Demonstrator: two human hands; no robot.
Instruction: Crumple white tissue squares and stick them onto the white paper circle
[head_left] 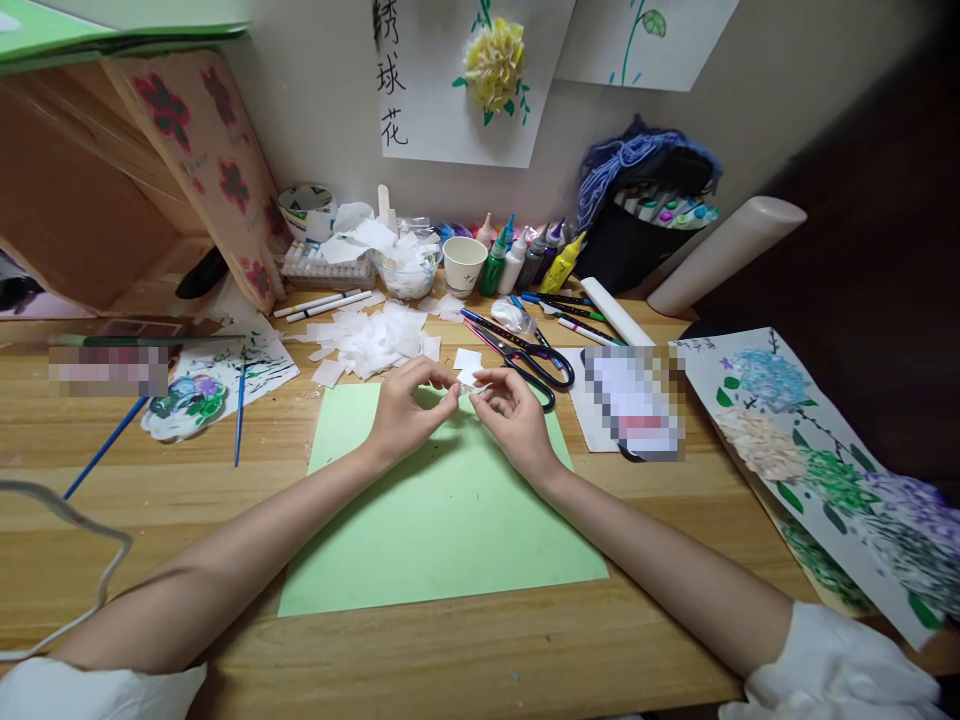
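Observation:
Both hands meet over the far edge of a light green paper sheet (442, 520) on the wooden table. Between the fingertips is a small white piece of tissue paper (466, 388), pinched and partly hidden. My left hand (409, 410) holds its left end between thumb and forefinger. My right hand (517, 425) pinches the other end, fingers curled. Just beyond lie some loose white paper squares (469, 358) and a larger pile of white paper pieces (382, 335). Black-handled scissors (551, 365) rest right beside my right hand.
A paper cup (464, 265), a bowl of paper scraps (406, 268) and several paint bottles (512, 265) line the back. A phone (637, 405) lies right, near flower artwork (817, 460). Left are a paint palette (187, 405), a brush (240, 415) and a cable (112, 570).

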